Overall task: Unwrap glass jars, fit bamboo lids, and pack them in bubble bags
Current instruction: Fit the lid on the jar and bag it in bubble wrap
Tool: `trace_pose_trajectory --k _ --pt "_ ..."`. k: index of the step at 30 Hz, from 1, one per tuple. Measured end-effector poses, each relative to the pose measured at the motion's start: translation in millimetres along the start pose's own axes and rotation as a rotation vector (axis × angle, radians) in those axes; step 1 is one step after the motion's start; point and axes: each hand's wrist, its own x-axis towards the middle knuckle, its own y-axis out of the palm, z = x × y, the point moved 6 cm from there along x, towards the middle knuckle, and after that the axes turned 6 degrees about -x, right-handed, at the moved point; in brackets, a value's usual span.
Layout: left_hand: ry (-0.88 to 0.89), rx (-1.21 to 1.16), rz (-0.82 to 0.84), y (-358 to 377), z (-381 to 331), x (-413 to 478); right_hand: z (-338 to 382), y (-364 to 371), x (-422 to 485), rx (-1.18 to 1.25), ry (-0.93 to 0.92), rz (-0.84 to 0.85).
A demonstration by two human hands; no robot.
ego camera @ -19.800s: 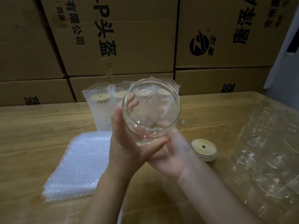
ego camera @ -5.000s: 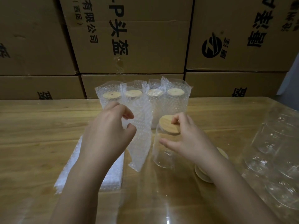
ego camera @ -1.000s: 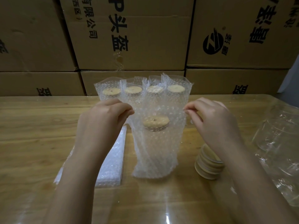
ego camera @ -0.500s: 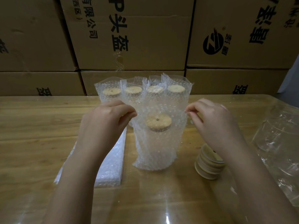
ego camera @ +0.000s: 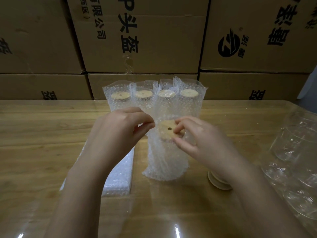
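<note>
A glass jar with a bamboo lid (ego camera: 167, 129) stands upright in a bubble bag (ego camera: 165, 160) at the table's middle. My left hand (ego camera: 120, 133) pinches the bag's upper left edge. My right hand (ego camera: 197, 140) pinches the bag's upper right side, with fingertips against the lid's rim. Behind stand several packed jars (ego camera: 154, 97) in bubble bags, side by side. A flat stack of bubble bags (ego camera: 120, 177) lies to the left, partly under my left arm. A stack of bamboo lids (ego camera: 217, 182) sits to the right, partly hidden by my right arm.
Clear plastic wrap with several glass jars (ego camera: 295, 160) lies at the right edge of the wooden table (ego camera: 42, 134). Printed cardboard boxes (ego camera: 145, 40) form a wall directly behind the table.
Both hands have moved inward and gathered the bag's open top around the lid. The bag's upper part has narrowed and twisted slightly. The jar stays in place.
</note>
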Motion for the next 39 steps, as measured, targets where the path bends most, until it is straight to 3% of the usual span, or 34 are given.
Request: trace_pose_trajectory --k 5,13,25,29,35,39 --pt "0.014 0.002 0.034 1.5 -0.7 0.4 -2.8 9.6 1.1 -0.050 0.023 0.040" --pt "0.011 0.014 0.047 2.3 -0.9 0.2 2.7 9.4 0.0 -0.117 0.105 -0.103" --pt "-0.064 0.035 0.003 -3.3 10.0 -2.1 -13.1 -19.0 -0.4 -0.212 0.048 -0.102" --pt "-0.086 0.079 -0.008 -5.4 13.4 -2.7 -25.7 -24.6 -5.2 -0.208 0.012 -0.062" --pt "-0.140 0.045 0.057 -2.4 18.3 -5.2 -31.4 -33.6 -3.9 -0.200 0.085 -0.213" --pt "-0.121 0.023 0.096 2.4 14.2 -3.0 -26.3 -30.3 -2.9 -0.111 0.043 -0.159"
